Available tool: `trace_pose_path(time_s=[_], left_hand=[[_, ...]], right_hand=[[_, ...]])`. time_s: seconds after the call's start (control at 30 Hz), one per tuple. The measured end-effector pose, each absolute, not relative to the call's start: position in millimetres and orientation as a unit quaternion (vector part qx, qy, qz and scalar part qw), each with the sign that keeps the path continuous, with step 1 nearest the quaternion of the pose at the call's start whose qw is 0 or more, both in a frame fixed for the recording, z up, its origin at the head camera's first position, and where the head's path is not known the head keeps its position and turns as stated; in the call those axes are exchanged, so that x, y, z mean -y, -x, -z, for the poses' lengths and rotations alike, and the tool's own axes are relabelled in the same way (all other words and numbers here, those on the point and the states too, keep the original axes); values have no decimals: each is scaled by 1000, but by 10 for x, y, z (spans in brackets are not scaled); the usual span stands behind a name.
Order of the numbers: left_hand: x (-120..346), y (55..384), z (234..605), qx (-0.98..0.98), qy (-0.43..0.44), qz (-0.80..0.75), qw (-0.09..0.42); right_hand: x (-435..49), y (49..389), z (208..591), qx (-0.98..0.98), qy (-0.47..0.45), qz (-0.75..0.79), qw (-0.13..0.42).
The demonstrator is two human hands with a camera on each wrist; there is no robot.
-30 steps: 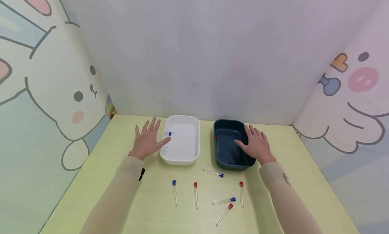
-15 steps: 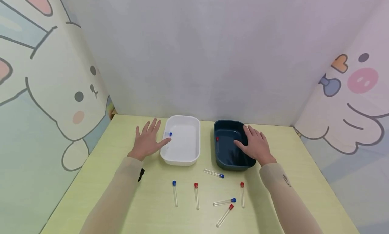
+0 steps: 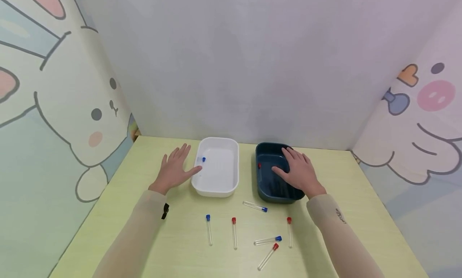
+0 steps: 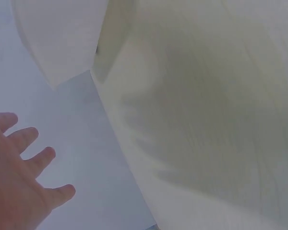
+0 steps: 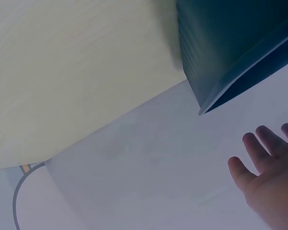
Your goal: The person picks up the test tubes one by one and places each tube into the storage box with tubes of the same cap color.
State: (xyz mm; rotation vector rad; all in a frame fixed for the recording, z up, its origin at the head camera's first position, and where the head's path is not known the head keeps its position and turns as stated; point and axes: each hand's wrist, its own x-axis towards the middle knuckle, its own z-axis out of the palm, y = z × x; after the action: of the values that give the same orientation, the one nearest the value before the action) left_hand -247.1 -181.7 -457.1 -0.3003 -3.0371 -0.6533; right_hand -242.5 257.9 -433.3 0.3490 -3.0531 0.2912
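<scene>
My left hand (image 3: 174,169) is spread beside the white tray (image 3: 220,188), its thumb over the tray's left rim. Its fingers are spread and hold nothing, as the left wrist view shows too. Over the right side of the dark blue tray (image 3: 276,198) my right hand (image 3: 297,169) hovers, fingers extended and grasping nothing. Whether either hand touches a tray, I cannot tell. Inside the white tray lies a tube with a blue cap (image 3: 203,159). A red cap (image 3: 259,165) shows at the left inside the dark tray; its tube is hard to see.
Several clear test tubes lie scattered before the trays, among them a blue-capped tube (image 3: 209,232), a red-capped tube (image 3: 235,234) and another blue-capped tube (image 3: 266,241) crossing near a red-capped one (image 3: 268,257). Behind the table rises a plain pale wall (image 3: 231,69).
My right hand has shifted slightly left over the dark tray. The left hand has barely moved, and the head view has shifted a little. The tubes and trays stay where they were.
</scene>
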Motion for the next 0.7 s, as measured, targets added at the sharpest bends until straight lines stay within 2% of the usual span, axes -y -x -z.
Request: trace_pose_path(time_s=[0.27,0.5,0.7], left_hand=[[1865,2408,4584,961,104,257,13],[1927,2364,4628,917,103,384,-34],[1946,2313,4611,904,109,413,-36]], right_hand=[[-2449,2404,4320,986,-137,-91,30],[-2363,2352,4347,981,-164,-90,45],[-2290,2309,4358,977,-183,-90,63]])
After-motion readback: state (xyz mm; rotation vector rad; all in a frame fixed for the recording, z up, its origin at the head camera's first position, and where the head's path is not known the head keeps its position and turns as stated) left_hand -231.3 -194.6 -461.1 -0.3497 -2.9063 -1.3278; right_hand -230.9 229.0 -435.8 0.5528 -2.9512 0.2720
